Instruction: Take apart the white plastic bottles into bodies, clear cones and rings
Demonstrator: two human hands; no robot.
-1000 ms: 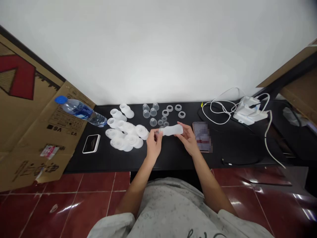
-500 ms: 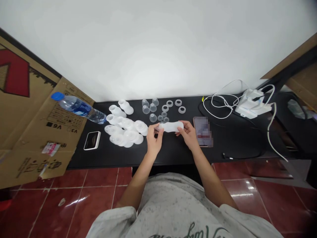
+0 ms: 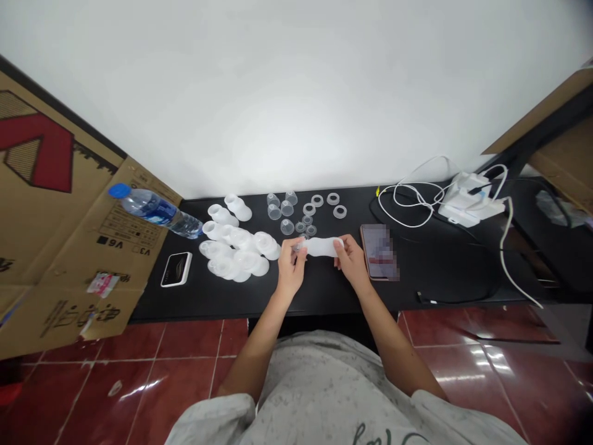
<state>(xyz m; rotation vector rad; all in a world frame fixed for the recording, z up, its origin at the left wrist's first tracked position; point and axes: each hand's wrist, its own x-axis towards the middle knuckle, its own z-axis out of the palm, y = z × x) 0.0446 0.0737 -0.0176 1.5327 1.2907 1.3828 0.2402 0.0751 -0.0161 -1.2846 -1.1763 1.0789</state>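
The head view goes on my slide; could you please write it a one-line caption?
Left hand and right hand hold a frosted white tube over a black table.

Subject wears a loose pale grey T-shirt (image 3: 315,386), finely speckled with darker flecks, its left sleeve (image 3: 210,420) and right sleeve (image 3: 463,420) short, wide and of the same fabric. Dark script lettering (image 3: 380,434) crosses the chest, cut off by the lower frame edge. Left forearm (image 3: 259,334), right forearm (image 3: 393,346), left hand (image 3: 291,269) and right hand (image 3: 353,264) are bare.
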